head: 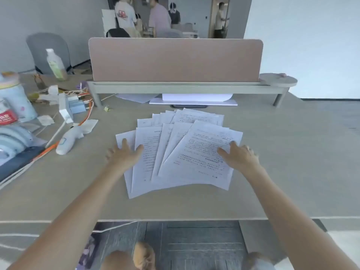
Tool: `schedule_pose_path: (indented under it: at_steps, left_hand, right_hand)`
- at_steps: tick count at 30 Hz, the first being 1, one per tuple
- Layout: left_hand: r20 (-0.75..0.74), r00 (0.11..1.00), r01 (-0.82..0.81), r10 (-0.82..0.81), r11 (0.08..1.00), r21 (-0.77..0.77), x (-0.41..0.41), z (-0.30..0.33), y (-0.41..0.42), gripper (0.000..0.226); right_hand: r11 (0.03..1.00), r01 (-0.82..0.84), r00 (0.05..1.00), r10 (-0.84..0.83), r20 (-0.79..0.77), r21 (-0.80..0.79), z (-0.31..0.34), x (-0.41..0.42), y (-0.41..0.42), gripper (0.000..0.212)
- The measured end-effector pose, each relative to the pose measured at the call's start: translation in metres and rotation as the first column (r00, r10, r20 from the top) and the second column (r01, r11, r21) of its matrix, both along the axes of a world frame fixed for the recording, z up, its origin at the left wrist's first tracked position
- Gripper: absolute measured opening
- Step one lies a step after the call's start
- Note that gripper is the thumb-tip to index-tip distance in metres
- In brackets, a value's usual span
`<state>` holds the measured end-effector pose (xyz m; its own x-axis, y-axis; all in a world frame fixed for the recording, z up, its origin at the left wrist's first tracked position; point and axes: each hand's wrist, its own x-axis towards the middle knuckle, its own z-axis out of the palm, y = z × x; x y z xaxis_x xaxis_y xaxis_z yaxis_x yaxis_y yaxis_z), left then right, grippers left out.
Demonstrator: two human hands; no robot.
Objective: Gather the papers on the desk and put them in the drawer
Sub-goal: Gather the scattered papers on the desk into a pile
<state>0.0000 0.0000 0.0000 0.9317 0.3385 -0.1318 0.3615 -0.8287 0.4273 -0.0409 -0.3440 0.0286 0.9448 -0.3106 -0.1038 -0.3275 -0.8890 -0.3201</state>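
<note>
Papers: loose white printed sheets, fanned and overlapping, at the centre of the surface. Print is dark, in lines; too small and blurred to read.

Left hand: palm down, fingers spread wide, resting on the left edge of the fan. Holds nothing.

Right hand: palm down, fingers spread, resting on the right side of the top sheet. Holds nothing.

Partition screen: pinkish panel, upright, at the far side of the surface behind the papers.

Riser shelf: low, long, on legs, just in front of the screen. A further stack of white sheets lies beneath it, apart from the fan.

Round disc: at the right end of the shelf.

Clutter, left of the papers, well clear of them:
- Plastic bottle, upright, pale green label, writing unreadable.
- Binder clip, near the shelf leg.
- Orange cable, running among small white boxes.
- White handheld device, lying flat nearest the left hand.
- Red packet with white characters, not legible.
- Pale blue container, at the far left edge.

Grey chair: behind the surface, left.

People: several standing in the room beyond the screen.

Nothing lies on top of the papers but the two hands.
</note>
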Motion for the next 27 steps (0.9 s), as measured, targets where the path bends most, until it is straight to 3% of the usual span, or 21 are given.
schedule_pose_path:
  at_steps: [3,9,17,22,27]
  left_hand:
    - [0.018,0.999,0.043,-0.043,0.999,0.034,0.01,-0.013,-0.002,0.082]
    - [0.144,0.974,0.151,-0.173,0.977,0.149,0.05,-0.035,-0.001,0.065]
    - [0.207,0.948,0.219,-0.241,0.968,0.123,0.094,-0.039,-0.026,0.06]
    - [0.148,0.983,0.085,-0.11,0.982,0.167,0.101,-0.034,-0.03,0.065]
    - [0.161,0.959,0.227,-0.234,0.972,0.063,0.109,-0.03,-0.046,0.067]
  right_hand:
    - [0.999,0.002,0.996,-0.006,-0.093,-0.046,-0.02,0.01,0.006,0.073]
    - [0.993,0.005,1.0,-0.002,0.026,-0.119,-0.048,0.055,0.027,0.068]
    - [0.999,-0.04,0.993,0.039,0.109,0.014,-0.045,0.091,0.041,0.07]
    - [0.998,0.028,0.994,-0.033,0.105,0.049,-0.037,0.098,0.032,0.071]
    - [0.996,0.0,0.996,-0.009,0.094,0.09,-0.029,0.107,0.049,0.07]
